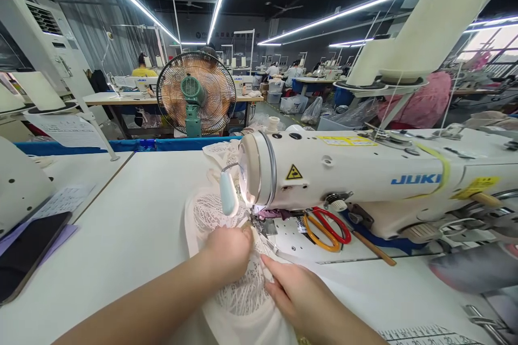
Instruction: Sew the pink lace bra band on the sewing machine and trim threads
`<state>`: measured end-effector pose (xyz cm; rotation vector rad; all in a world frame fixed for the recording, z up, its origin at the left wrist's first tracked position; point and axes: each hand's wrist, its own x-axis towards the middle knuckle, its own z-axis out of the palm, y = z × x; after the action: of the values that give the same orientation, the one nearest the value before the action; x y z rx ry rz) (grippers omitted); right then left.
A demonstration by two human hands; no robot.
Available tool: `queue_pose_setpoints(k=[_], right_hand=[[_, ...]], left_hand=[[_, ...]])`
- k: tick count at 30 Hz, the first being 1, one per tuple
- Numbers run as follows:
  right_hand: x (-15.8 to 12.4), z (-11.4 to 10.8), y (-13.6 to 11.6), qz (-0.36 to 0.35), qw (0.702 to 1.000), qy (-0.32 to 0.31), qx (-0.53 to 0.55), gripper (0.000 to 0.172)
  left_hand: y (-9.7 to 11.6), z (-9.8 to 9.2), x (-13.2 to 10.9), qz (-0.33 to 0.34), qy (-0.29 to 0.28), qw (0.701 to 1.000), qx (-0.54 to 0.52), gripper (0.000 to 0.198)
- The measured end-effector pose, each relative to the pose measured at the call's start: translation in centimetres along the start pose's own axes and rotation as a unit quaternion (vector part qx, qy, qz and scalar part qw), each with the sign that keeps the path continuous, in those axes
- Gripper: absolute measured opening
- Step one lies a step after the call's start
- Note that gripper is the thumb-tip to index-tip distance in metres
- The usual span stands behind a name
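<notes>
A white lace garment (246, 294) lies under the head of a white sewing machine (307, 167) and drapes toward me over the table edge. My left hand (230, 250) is closed on the lace just in front of the needle area; its fingertips are partly hidden. Slightly nearer to me and to the right, my right hand (293, 285) pinches the garment's edge between thumb and fingers. The presser foot (254, 218) sits right beyond my left fingers. A pale blue lamp-like piece (229, 194) hangs at the left of the machine head.
Scissors with red and orange handles (327, 229) and a wooden-handled tool (374, 248) lie right of the needle. A dark phone (32, 253) rests on the left of the white table (133, 237). Behind stands a large fan (194, 91). Thread cones (437, 21) rise at upper right.
</notes>
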<state>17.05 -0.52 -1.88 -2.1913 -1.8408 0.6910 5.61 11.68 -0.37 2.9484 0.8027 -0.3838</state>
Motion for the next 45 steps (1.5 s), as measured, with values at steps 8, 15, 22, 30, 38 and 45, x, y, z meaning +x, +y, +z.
queue_pose_setpoints(k=[8,15,22,30,38,45], right_hand=[[0.2,-0.4,0.5,-0.015,0.999,-0.008,0.031,0.044],[0.0,-0.6,-0.3,-0.010,0.999,-0.023,0.030,0.044],[-0.1,-0.6,0.1,-0.029,0.999,-0.008,0.025,0.030],[0.0,-0.3,0.7,-0.023,0.999,0.003,0.035,0.045],[0.6,-0.3,1.1,-0.031,0.999,0.010,0.013,0.047],[0.5,-0.3,1.1,-0.034,0.999,0.011,0.007,0.047]], left_hand=[[0.2,0.7,0.1,0.028,0.086,0.995,0.047,0.025],[-1.5,2.8,-0.4,0.194,0.201,0.959,0.037,0.027],[-1.6,2.2,-0.1,0.157,0.163,0.973,-0.041,0.040],[-1.4,2.3,-0.1,0.155,0.171,0.971,-0.058,0.042],[-1.7,2.4,0.0,0.156,0.184,0.966,-0.088,0.035],[-1.9,2.5,0.3,0.154,0.182,0.966,-0.102,0.031]])
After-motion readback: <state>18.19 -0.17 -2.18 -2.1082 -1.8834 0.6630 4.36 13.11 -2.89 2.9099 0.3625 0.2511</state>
